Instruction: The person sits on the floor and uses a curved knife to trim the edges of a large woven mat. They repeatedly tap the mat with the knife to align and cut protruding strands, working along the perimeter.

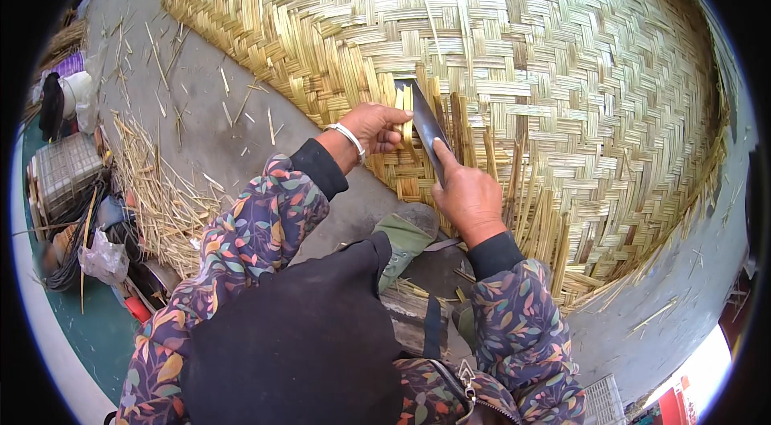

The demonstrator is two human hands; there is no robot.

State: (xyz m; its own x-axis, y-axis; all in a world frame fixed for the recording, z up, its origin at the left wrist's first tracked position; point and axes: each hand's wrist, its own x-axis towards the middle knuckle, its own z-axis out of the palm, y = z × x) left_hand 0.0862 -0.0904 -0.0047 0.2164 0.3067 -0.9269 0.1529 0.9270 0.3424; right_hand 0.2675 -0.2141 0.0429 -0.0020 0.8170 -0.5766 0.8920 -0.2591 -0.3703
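Note:
A large woven mat of pale, flat plant strips spreads over the floor ahead of me. Along its near left edge runs a yellower woven border. My left hand, with a white bangle at the wrist, pinches a yellow strip at this border. In my right hand is a dark, flat metal blade, index finger laid along it. The blade's far end meets the weave just beside the pinched strip. Several loose strip ends stick out right of the blade.
A heap of thin straw offcuts lies at the left on the grey floor, among scattered bits. Beyond it are a wire basket, dark cables and a clear plastic bag. A green shoe is by the mat's near edge.

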